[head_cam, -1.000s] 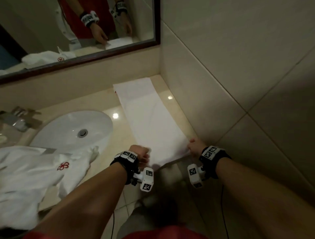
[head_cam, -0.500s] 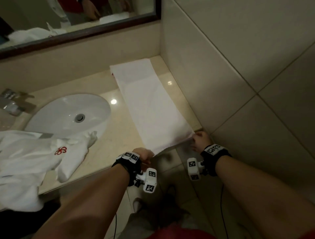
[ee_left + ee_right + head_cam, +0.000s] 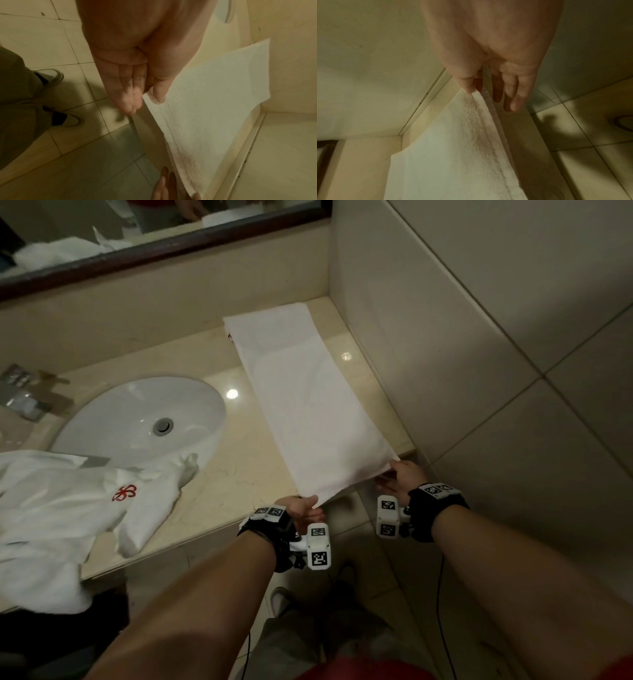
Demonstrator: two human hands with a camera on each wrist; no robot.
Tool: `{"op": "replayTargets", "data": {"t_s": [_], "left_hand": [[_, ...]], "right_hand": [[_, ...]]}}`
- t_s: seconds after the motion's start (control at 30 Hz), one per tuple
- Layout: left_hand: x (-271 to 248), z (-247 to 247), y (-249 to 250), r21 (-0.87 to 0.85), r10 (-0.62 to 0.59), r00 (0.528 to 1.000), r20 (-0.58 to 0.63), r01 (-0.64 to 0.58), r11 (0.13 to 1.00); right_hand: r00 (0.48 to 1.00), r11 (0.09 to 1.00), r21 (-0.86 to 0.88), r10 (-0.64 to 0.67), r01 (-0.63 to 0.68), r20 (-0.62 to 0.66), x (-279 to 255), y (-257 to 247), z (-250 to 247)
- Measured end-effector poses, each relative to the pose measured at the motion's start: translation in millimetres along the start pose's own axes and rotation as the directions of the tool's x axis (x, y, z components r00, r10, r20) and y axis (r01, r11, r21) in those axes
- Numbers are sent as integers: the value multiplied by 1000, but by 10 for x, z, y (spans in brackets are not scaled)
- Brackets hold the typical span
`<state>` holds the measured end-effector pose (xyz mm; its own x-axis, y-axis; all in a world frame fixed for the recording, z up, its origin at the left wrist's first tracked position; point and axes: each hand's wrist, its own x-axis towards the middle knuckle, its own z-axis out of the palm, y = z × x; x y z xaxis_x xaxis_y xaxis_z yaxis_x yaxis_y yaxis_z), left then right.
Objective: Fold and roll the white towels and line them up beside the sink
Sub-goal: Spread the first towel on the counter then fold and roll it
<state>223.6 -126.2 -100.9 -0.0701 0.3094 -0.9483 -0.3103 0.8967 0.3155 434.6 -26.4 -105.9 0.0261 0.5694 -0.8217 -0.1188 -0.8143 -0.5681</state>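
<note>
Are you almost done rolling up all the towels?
Not yet. One folded towel lies flat by the sink. The left hand and right hand pinch its near corners; no roll started. A crumpled pile waits. No rolled towels are visible.

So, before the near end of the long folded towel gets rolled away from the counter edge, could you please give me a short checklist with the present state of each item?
1. Left hand pinches the near left corner of the folded towel: ok.
2. Right hand pinches the near right corner: ok.
3. Towel lies flat in one long strip on the counter: ok, only faint creases.
4. Near end squared with the counter edge: not ok, it overhangs at a slant.
5. Room ahead for rolling: ok, bare strip up to the back wall.
6. Loose towels left of the sink kept apart: ok.
</note>
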Motion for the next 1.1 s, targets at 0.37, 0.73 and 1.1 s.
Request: {"op": "replayTargets", "data": {"t_s": [0.37,0.73,1.1], "left_hand": [[-24,-48,3,23,-16,996,92,14,1000],[-89,-71,-83,-106,37,997,-66,-44,993],[-130,55,-152,-117,124,987,-106,-137,984]], "right_hand": [[999,989,144,23,-19,-27,-38,-30,-92],[998,991,134,-17,26,-65,-35,-53,-120],[996,998,2,-69,69,-57,-37,-103,-133]]}}
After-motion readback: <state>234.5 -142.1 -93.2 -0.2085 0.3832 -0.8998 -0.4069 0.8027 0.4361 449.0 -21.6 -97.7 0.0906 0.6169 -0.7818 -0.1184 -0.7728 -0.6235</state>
